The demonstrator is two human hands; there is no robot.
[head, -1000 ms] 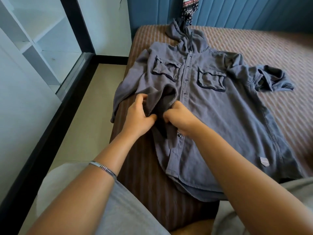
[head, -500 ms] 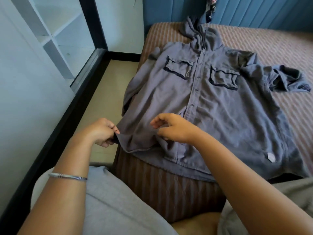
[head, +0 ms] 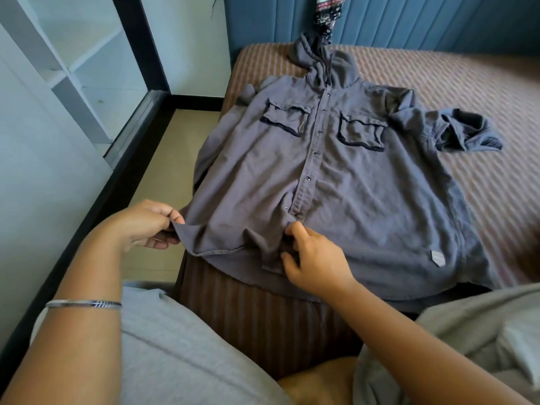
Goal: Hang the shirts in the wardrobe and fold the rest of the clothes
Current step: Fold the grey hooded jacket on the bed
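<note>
A grey hooded shirt (head: pixel 350 182) lies front-up on the bed (head: pixel 482 92), its hood toward the blue padded headboard (head: pixel 423 21) and its hem hanging just over the near edge; two flapped chest pockets sit either side of a snap-button placket that is closed down to the lowest snaps; the sleeve on the right of the view lies bunched on the striped brownish cover, while the other sleeve falls along the bed's left side.

The left hand (head: pixel 143 226) pinches the shirt's lower left corner between thumb and fingers (head: pixel 175 219), holding it out past the bed's edge over the floor (head: pixel 172 159); a thin silver bangle (head: pixel 83 304) circles that forearm; the right hand (head: pixel 315 261) has its fingers curled into the fabric at the bottom of the placket, gripping a small fold near the lowest snap.

A small grey woven label (head: pixel 437 257) is stitched near the hem on the right; any writing on it is too small to read; a dark patterned cloth (head: pixel 328 13) hangs against the headboard above the hood; the person's grey garment (head: pixel 181 352) fills the foreground.
</note>
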